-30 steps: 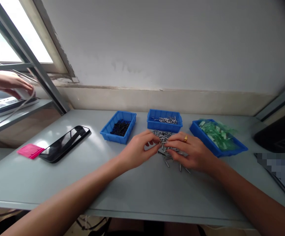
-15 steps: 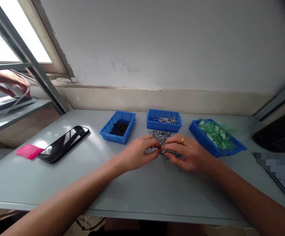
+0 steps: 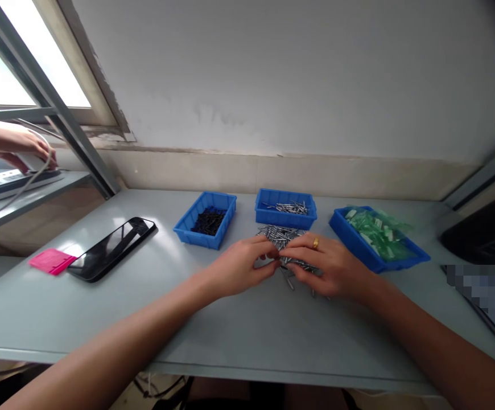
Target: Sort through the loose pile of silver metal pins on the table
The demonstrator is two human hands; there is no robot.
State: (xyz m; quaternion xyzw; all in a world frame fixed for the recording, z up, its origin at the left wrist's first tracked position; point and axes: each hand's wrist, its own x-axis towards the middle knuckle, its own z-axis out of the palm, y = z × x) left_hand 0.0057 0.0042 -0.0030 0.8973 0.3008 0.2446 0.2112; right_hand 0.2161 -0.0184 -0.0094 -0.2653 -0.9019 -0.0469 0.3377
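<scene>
Left hand [image 3: 242, 267] palm down on table [image 3: 239, 336], forearm running in from lower left, fingers curled, tips pinched together at the near edge of pin pile [image 3: 282, 234]; something small apparently nipped between thumb and forefinger, too small to tell what. Right hand [image 3: 330, 266] palm down, ring on one finger, forearm in from lower right, fingers bent over the pile, tips meeting the left fingertips; grip contents cannot tell. Pile loose on table just in front of middle tray [image 3: 285, 215], a few stray pins by the right hand. Middle tray with more pins; left tray [image 3: 205, 219] with dark bits; right tray [image 3: 378, 246] with green pieces. Phone [image 3: 111, 248] and pink card [image 3: 52, 261] well off left. Another person's hand [image 3: 29, 147] on power strip [image 3: 11, 181], side shelf.
</scene>
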